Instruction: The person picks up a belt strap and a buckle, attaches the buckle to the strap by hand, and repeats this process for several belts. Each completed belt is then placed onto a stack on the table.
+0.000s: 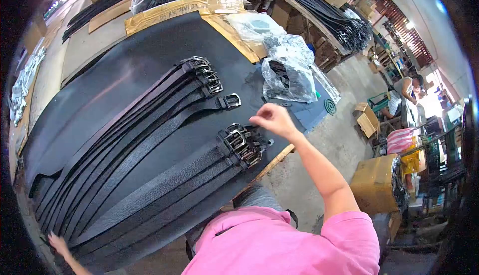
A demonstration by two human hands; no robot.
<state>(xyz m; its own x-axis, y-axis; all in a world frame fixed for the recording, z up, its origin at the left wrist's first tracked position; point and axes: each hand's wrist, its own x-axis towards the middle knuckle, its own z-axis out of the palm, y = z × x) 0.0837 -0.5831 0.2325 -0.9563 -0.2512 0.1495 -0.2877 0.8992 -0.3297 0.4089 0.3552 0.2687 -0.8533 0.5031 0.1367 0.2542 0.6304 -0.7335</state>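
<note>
Black leather belts lie across a dark work surface [115, 70] in two groups. The upper group [144, 105] fans out, its buckles [202, 75] bunched near the middle and one belt's buckle [232, 101] set apart. In the lower group [159, 185], the buckles [244, 145] are heaped near the table's right edge. My right hand [273, 120] hovers just above and right of that heap, fingers curled together; anything between them is too small to name. At the belts' far lower-left ends is my left hand [59, 244], close to the tips; its fingers are small and unclear.
Clear plastic bags [287, 70] with black items sit at the surface's upper right, beside brown paper [224, 25]. More black strips [319, 10] lie on a table behind. A cardboard box [374, 183] and a seated person [401, 95] are at the right.
</note>
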